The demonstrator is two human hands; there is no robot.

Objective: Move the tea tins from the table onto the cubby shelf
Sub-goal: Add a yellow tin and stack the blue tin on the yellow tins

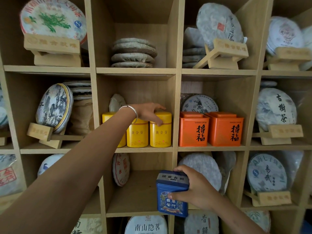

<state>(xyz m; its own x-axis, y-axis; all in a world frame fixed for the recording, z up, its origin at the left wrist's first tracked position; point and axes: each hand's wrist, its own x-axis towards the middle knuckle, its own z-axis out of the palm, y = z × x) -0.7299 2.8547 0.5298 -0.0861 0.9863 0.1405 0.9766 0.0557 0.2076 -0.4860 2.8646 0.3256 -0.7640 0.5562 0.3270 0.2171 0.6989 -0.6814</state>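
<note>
Wooden cubby shelf (175,115) holds tea cakes (133,53), tins (160,132).

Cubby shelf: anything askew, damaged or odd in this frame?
Nothing damaged or spilled. The yellow tins and orange tins stand upright in even rows. Only the blue tin is tilted, but the right hand holds it in front of the cubby edge, not yet set down.
</note>
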